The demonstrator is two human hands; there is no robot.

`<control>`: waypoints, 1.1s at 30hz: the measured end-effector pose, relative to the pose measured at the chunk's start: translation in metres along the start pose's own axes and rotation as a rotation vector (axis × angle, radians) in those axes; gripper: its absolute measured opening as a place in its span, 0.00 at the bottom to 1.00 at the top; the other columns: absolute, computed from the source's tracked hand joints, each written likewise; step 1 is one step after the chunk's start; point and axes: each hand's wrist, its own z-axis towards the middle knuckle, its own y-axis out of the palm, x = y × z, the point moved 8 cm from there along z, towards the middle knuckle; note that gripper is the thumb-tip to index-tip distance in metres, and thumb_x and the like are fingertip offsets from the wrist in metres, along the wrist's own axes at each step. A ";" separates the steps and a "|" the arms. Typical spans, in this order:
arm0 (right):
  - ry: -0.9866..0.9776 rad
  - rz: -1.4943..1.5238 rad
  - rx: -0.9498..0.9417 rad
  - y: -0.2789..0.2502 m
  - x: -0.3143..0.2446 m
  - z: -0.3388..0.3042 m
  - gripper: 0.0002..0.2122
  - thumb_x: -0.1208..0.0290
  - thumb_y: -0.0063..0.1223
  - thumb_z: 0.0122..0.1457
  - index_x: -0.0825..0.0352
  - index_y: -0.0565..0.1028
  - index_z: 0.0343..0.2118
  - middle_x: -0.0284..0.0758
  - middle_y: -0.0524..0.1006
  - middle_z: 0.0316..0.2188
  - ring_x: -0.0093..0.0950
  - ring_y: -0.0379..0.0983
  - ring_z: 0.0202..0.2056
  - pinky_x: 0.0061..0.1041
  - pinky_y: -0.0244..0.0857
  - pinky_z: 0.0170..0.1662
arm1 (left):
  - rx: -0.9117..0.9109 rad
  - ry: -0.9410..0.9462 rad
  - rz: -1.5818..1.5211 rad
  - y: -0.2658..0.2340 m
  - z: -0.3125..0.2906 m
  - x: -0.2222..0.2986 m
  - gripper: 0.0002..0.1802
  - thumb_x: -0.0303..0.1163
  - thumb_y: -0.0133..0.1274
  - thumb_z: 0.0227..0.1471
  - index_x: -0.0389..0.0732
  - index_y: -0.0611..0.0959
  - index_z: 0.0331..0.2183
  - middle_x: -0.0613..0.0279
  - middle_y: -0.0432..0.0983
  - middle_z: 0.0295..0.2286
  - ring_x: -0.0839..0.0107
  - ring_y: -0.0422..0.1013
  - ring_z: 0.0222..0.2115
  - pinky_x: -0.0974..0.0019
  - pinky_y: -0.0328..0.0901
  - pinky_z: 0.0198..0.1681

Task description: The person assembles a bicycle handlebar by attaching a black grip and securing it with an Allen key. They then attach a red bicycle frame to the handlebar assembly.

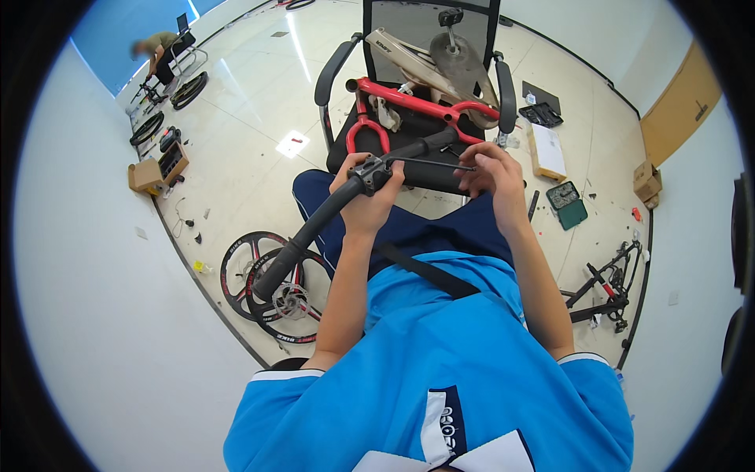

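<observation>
My left hand (373, 204) is wrapped round the stem clamp (370, 172) at the middle of a black bicycle handlebar (321, 218). The bar slants across my lap, from a grip at lower left up toward the chair seat. A long thin hex key (431, 162) reaches from the clamp's bolts out to the right. At its far end are the curled fingers of my right hand (495, 175), thumb and fingertips closed about it. Just beyond my hands, a red bicycle frame (405, 97) and a pale frame part with a crank (409, 57) lie on the chair.
The black office chair (340, 67) faces me. Spoked wheels (271, 283) lie at left, a black frame (609, 287) at right. A green case of bits (568, 206), a white box (547, 151) and a carton (159, 169) rest on the floor. Another person (161, 51) sits far left.
</observation>
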 end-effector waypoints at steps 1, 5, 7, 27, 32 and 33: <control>-0.088 -0.163 0.040 -0.003 -0.012 -0.005 0.10 0.70 0.46 0.58 0.71 0.75 0.36 0.36 0.78 0.29 0.21 0.74 0.26 0.22 0.65 0.27 | -0.005 -0.004 0.003 0.000 0.000 -0.001 0.19 0.34 0.70 0.39 0.35 0.78 0.29 0.60 0.78 0.19 0.76 0.75 0.20 0.72 0.69 0.25; -0.729 -1.016 -0.106 0.051 -0.059 -0.033 0.12 0.63 0.53 0.59 0.67 0.74 0.39 0.39 0.78 0.29 0.32 0.76 0.29 0.29 0.65 0.29 | -0.118 0.117 0.115 0.019 -0.010 0.003 0.20 0.35 0.70 0.37 0.37 0.79 0.30 0.58 0.78 0.19 0.70 0.76 0.19 0.70 0.69 0.24; -0.458 -0.921 -0.219 0.063 -0.011 -0.023 0.11 0.63 0.49 0.63 0.68 0.72 0.33 0.40 0.76 0.21 0.40 0.73 0.22 0.35 0.62 0.24 | -0.267 0.155 0.144 0.036 -0.019 0.000 0.20 0.33 0.70 0.36 0.36 0.79 0.31 0.58 0.77 0.18 0.74 0.75 0.19 0.72 0.68 0.24; -0.417 -0.214 -0.351 0.113 -0.065 0.062 0.15 0.66 0.69 0.53 0.66 0.70 0.27 0.24 0.67 0.13 0.09 0.64 0.16 0.12 0.48 0.19 | -0.019 0.429 0.337 -0.020 0.057 0.052 0.28 0.38 0.75 0.28 0.42 0.81 0.35 0.62 0.76 0.18 0.70 0.77 0.19 0.71 0.70 0.25; -0.128 -0.122 -0.302 0.086 -0.015 0.063 0.12 0.70 0.69 0.51 0.67 0.73 0.23 0.24 0.68 0.13 0.08 0.60 0.15 0.13 0.45 0.19 | -0.220 0.375 0.432 0.003 0.046 0.031 0.25 0.34 0.73 0.31 0.43 0.81 0.35 0.62 0.72 0.17 0.71 0.73 0.19 0.71 0.68 0.27; -0.144 -0.189 -0.244 0.072 -0.014 0.062 0.12 0.71 0.68 0.52 0.67 0.73 0.22 0.24 0.68 0.13 0.08 0.60 0.15 0.13 0.45 0.19 | -0.273 0.355 0.385 0.014 0.045 0.024 0.23 0.34 0.72 0.32 0.42 0.81 0.34 0.62 0.72 0.17 0.72 0.72 0.18 0.72 0.68 0.26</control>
